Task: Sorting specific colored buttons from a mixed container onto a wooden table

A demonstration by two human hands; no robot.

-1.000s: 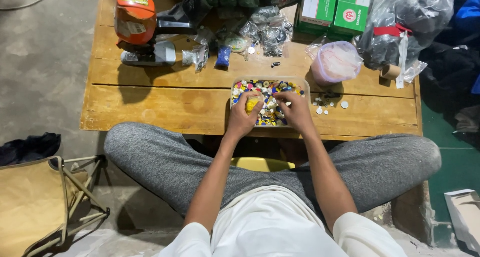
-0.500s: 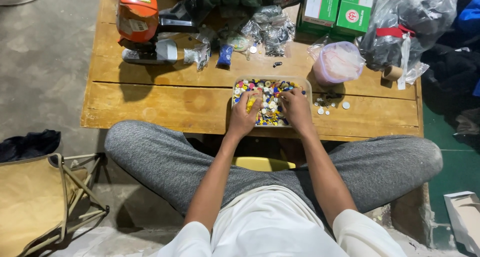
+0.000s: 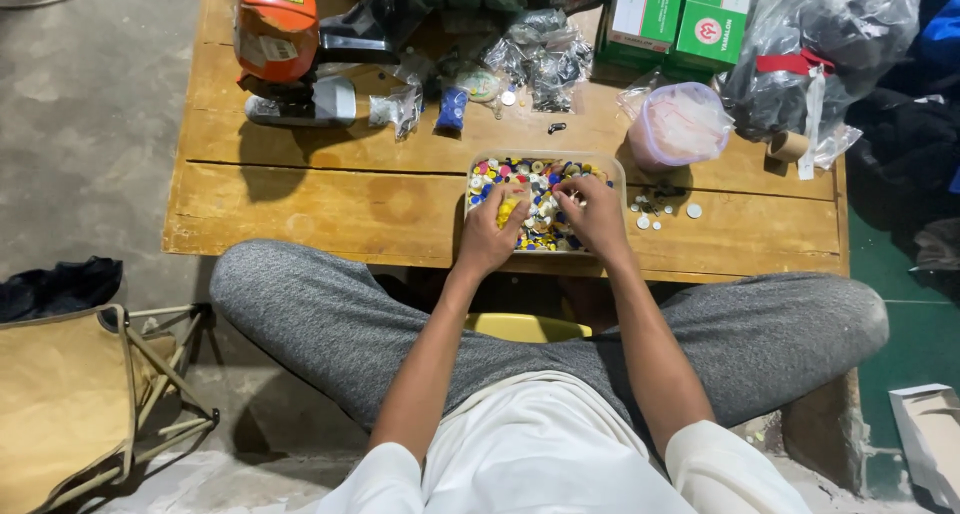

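Looking down from the head camera, I started at the far left, where a tan folding stool (image 3: 60, 404) stood on the concrete floor beside a dark cloth (image 3: 55, 286). On the wooden desk (image 3: 330, 209), at its far left end, sat an orange and grey machine (image 3: 285, 49). To its right lay several small clear bags (image 3: 530, 59) of dark parts and one small blue packet (image 3: 452, 109).

At the near edge of the desk, in the middle, stood a clear plastic tray (image 3: 545, 202) filled with small buttons (image 3: 535, 174) of many colours. My left hand (image 3: 492, 236) rested in the tray's left side, fingers curled down among the buttons; its grip looked clenched around something yellow, though I could not tell exactly what. My right hand (image 3: 595, 214) lay just beside it in the tray's right half, fingertips pinched together on the buttons, and I could not tell whether that grip held one.

Right of the tray, a few loose white buttons (image 3: 665, 214) lay scattered on the desk. Farther off stood a pink-rimmed tub (image 3: 678, 124) wrapped in plastic, two green and white boxes (image 3: 680, 19) behind it, and a large clear bag (image 3: 830, 44) of dark material at the far right end. My grey-trousered knees (image 3: 300, 304) spread wide below the desk.
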